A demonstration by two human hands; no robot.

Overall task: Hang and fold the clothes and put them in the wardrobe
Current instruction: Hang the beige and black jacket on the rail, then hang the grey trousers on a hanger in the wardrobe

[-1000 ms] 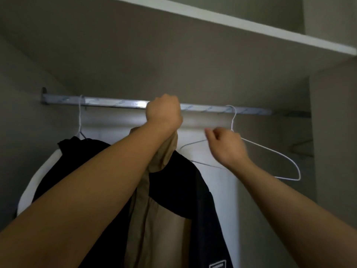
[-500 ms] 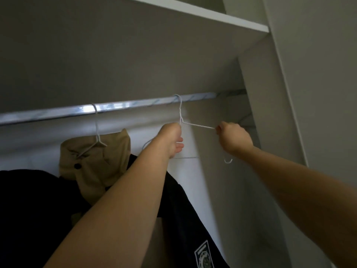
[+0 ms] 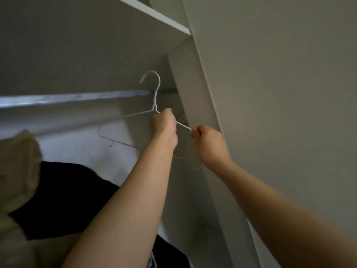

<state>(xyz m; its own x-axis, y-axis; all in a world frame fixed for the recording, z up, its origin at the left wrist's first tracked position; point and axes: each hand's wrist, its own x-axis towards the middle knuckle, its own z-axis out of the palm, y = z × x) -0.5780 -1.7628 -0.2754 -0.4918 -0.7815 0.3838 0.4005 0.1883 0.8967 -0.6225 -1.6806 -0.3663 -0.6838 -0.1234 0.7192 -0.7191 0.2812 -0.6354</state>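
At the wardrobe's left, a beige and black jacket (image 3: 25, 151) sits below the rail (image 3: 67, 98). Further right, my left hand (image 3: 164, 126) grips the white hanger (image 3: 155, 97) beside its neck, hook above the rail; my right hand (image 3: 209, 146) pinches its sloping arm.

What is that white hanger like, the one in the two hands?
The white hanger is thin wire with no clothes on it. Its curved hook points up, above the silver rail and seemingly not resting on it. The left hand grips it just below the twisted neck; the right hand pinches the same sloping arm farther out. The lower bar is partly hidden.
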